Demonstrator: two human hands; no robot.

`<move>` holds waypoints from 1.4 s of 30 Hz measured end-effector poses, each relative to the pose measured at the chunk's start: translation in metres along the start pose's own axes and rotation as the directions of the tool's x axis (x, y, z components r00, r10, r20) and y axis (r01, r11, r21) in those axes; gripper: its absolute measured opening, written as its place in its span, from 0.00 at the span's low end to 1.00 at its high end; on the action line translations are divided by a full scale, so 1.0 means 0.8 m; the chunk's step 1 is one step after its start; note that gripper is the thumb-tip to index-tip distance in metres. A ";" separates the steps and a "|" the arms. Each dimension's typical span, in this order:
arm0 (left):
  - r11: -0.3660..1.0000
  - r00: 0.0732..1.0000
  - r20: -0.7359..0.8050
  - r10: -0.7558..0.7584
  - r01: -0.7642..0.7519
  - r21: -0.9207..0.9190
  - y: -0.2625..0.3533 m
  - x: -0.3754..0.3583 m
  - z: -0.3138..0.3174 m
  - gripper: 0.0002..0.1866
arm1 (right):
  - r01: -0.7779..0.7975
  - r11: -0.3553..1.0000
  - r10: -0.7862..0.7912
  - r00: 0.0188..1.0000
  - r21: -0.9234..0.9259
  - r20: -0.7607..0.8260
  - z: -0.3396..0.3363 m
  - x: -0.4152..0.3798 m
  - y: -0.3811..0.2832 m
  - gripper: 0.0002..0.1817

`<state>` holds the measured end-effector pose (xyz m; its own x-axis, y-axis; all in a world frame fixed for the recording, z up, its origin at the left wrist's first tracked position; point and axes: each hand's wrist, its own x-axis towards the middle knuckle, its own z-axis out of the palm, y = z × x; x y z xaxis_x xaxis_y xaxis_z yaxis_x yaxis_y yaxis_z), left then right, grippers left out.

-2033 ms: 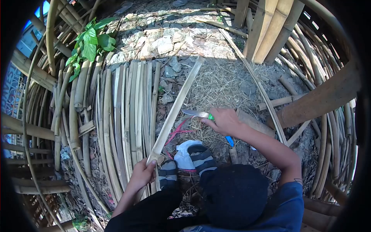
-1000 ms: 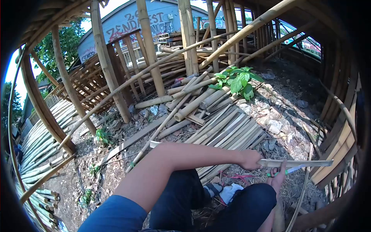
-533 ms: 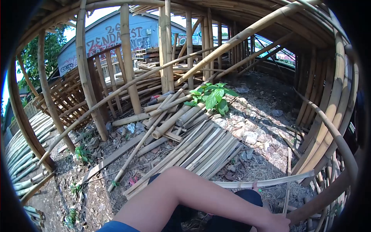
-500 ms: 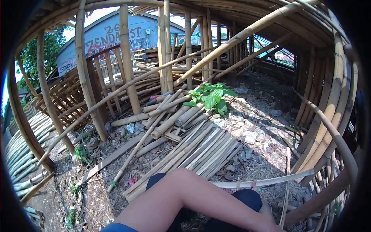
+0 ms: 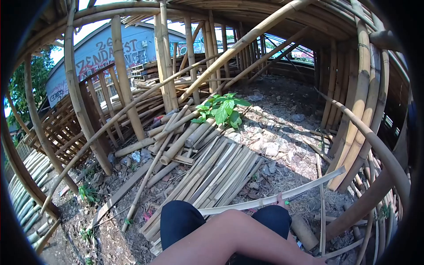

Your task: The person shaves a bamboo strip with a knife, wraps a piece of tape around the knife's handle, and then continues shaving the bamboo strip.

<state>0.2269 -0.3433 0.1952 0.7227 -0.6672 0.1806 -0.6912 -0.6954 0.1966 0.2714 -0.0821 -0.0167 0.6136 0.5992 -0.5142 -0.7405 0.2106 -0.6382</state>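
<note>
A long pale bamboo strip (image 5: 309,186) crosses in front of my knees, its right end tilted up. My right hand (image 5: 281,202) is closed on the strip just beyond my right knee; a small green thing shows beside it. My left arm reaches across my lap to the lower right. Its hand (image 5: 319,260) is mostly cut off by the bottom edge, near the foot of an upright thin strip (image 5: 322,207), and its fingers are hidden. A short bamboo piece (image 5: 304,232) lies between the two hands.
A pile of split bamboo strips (image 5: 221,172) lies before my knees. Behind it are round bamboo poles (image 5: 181,143) and a leafy green plant (image 5: 227,110). A slanting bamboo pole (image 5: 371,137) and a bamboo frame stand at the right. Stones (image 5: 270,148) litter the ground.
The strip's right end has risen, and my right hand has moved slightly up with it. My left elbow has shifted right and lower. The whole view has turned a little to the right.
</note>
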 end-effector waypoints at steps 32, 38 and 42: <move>-0.090 0.270 0.260 -0.927 0.511 -0.855 -0.138 -0.568 -0.042 0.22 | 0.129 0.990 -0.086 0.879 -0.061 0.470 0.221 -0.061 -0.101 0.18; -0.155 0.275 0.246 -0.929 0.311 -0.938 -0.143 -0.577 0.000 0.16 | 0.198 0.971 -0.124 0.895 -0.132 0.427 0.213 -0.011 -0.082 0.19; -0.145 0.252 0.243 -0.937 0.352 -0.925 -0.141 -0.601 0.028 0.20 | 0.305 0.940 -0.229 0.895 -0.151 0.382 0.197 0.033 -0.083 0.21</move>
<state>-0.0423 0.0497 0.0644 0.8281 0.4188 -0.3727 0.3597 0.1130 0.9262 0.2934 0.0413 0.1025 0.6140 0.7835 -0.0956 -0.4678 0.2637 -0.8436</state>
